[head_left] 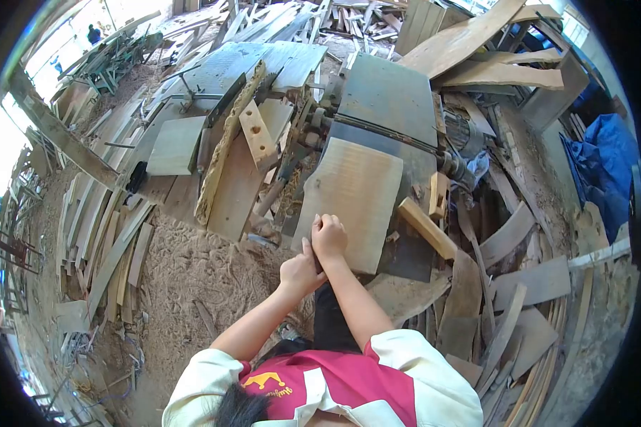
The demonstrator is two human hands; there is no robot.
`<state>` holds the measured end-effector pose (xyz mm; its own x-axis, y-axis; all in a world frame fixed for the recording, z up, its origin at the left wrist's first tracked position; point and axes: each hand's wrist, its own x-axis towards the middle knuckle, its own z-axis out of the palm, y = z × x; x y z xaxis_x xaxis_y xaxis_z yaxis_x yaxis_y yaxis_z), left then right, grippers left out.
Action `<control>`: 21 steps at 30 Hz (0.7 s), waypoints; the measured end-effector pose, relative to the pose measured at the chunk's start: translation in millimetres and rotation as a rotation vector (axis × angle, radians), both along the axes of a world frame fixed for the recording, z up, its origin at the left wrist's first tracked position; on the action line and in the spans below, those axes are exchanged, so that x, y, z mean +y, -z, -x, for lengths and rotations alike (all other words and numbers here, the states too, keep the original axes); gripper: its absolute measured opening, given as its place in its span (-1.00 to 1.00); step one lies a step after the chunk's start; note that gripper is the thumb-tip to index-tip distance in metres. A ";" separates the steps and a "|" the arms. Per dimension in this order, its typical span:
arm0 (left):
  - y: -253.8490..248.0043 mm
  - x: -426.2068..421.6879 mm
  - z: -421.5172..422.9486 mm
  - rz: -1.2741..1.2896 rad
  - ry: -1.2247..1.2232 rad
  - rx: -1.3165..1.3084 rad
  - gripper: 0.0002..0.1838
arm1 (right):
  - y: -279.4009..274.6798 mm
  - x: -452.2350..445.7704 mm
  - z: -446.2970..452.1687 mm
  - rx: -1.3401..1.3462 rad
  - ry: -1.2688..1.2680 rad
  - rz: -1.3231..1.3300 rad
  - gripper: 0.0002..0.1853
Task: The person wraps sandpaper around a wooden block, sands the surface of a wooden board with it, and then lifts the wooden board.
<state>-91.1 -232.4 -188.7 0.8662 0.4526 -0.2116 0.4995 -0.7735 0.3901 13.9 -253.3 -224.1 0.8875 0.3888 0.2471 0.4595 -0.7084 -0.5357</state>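
A wide, pale wooden board (pixel 360 196) with a wavy left edge lies flat on the planer's dark metal bed (pixel 419 245). My right hand (pixel 330 236) is at the board's near left part, its fingers curled closed. Just below it, my left hand (pixel 301 273) touches the right hand near the wrist, one digit pointing up along it and the rest folded in. Nothing shows in either hand, though both palms are hidden. Beyond the board is the planer's far metal table (pixel 388 96).
To the left, a saw table holds a rough-edged wood strip (pixel 229 142), a block with holes (pixel 257 135) and a square panel (pixel 176 146). A wooden bar (pixel 427 228) lies right of the board. Wood offcuts (pixel 523 334) and a blue tarp (pixel 605 171) sit at right; sawdust (pixel 199 274) covers the floor.
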 end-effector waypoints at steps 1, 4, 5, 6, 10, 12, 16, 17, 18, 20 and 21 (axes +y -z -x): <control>1.2 0.0 2.6 -0.035 0.019 -0.008 0.09 | -1.0 -1.5 2.6 -0.005 0.008 -0.010 -0.76; 5.9 5.6 3.1 -0.091 0.069 -0.035 0.07 | -2.2 -0.1 1.2 -0.005 0.010 0.033 -0.76; 4.2 6.6 2.0 -0.078 0.072 -0.020 0.10 | 1.5 0.8 -1.3 -0.023 -0.001 0.040 -0.76; 3.9 6.4 1.2 -0.077 0.078 -0.012 0.10 | -0.5 0.2 -1.4 -0.015 0.006 0.040 -0.76; 6.1 14.7 -21.1 -0.043 0.082 -0.007 0.11 | -2.9 11.3 -23.3 0.023 0.007 0.058 -0.76; 6.9 24.0 -43.3 -0.042 0.056 -0.051 0.09 | -1.1 21.0 -44.8 0.015 0.015 0.063 -0.77; 7.3 56.5 -105.6 0.002 0.039 0.013 0.07 | 0.9 53.3 -107.0 0.028 0.015 0.050 -0.76; 8.6 67.2 -124.3 -0.012 0.051 0.003 0.06 | 1.9 63.6 -125.9 0.029 0.027 0.040 -0.76; 9.3 77.5 -144.7 -0.026 0.063 -0.009 0.05 | 3.2 74.8 -146.1 0.026 0.022 0.040 -0.76; 10.0 97.9 -185.7 -0.049 0.049 -0.022 0.04 | 5.2 96.8 -187.9 0.011 0.025 0.048 -0.75; 9.8 108.3 -204.8 -0.074 0.042 -0.029 0.02 | 4.8 107.4 -207.7 0.006 0.014 0.049 -0.75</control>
<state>113.8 -124.2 -198.4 0.8900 0.4293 -0.1535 0.4554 -0.8207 0.3450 221.7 -145.9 -229.0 0.8945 0.3878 0.2223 0.4459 -0.7404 -0.5029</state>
